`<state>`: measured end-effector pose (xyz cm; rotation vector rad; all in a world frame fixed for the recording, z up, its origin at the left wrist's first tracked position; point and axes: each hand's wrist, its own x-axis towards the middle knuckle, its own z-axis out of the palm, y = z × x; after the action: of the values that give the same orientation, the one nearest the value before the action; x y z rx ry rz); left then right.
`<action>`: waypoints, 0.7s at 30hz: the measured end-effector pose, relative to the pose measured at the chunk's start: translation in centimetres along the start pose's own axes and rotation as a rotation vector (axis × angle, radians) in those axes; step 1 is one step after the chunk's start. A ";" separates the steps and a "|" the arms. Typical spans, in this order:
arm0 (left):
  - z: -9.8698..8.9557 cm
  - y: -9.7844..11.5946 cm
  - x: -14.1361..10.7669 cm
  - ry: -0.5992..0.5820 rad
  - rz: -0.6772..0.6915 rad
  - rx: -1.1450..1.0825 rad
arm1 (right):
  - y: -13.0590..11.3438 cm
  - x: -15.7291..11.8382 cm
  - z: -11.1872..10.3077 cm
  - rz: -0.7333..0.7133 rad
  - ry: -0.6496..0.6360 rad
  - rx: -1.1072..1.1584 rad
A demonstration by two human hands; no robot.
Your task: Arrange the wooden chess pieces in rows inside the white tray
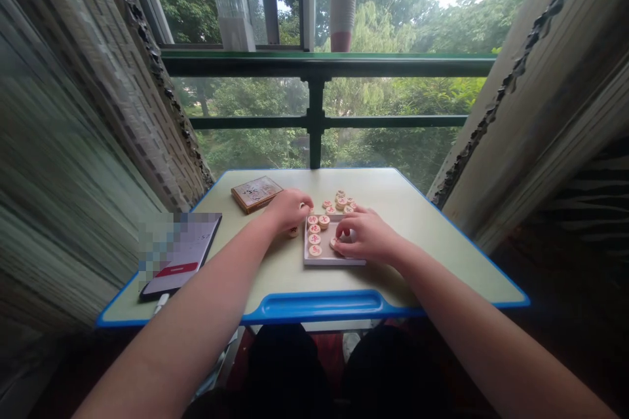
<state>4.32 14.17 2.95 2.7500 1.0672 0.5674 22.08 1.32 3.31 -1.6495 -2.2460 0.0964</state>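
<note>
A shallow white box lies on the pale table, with several round pieces with red characters lined up along its left side. My right hand is over the box's right part, its fingers closed on a round piece near the box floor. Just beyond the box's upper left corner, my left hand has its fingers bent together at a pale piece. Another piece lies under that hand, partly hidden. Behind the box sits a loose group of pieces, some stacked.
A flat decorated box lid lies at the back left of the table. A tablet with a white cable rests at the left edge. The blue tray groove runs along the front. Curtains flank both sides.
</note>
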 end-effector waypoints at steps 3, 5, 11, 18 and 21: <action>-0.1 0.0 0.0 -0.009 0.002 0.015 | 0.0 0.0 -0.1 -0.016 -0.052 0.025; -0.1 0.0 0.0 -0.004 0.000 0.022 | 0.0 -0.1 -0.2 -0.027 -0.067 0.035; -0.3 0.0 -0.2 0.001 0.002 0.034 | 0.1 -0.1 -0.3 -0.016 -0.009 -0.008; -0.1 -0.2 -0.1 -0.010 -0.003 0.044 | 0.4 0.0 0.0 -0.055 -0.019 -0.003; -0.2 -0.2 -0.1 -0.012 -0.003 0.042 | 0.5 0.0 -0.2 -0.031 0.015 -0.013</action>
<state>4.03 14.30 3.05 2.7838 1.0928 0.5338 22.56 1.41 3.34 -1.6164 -2.2647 0.0610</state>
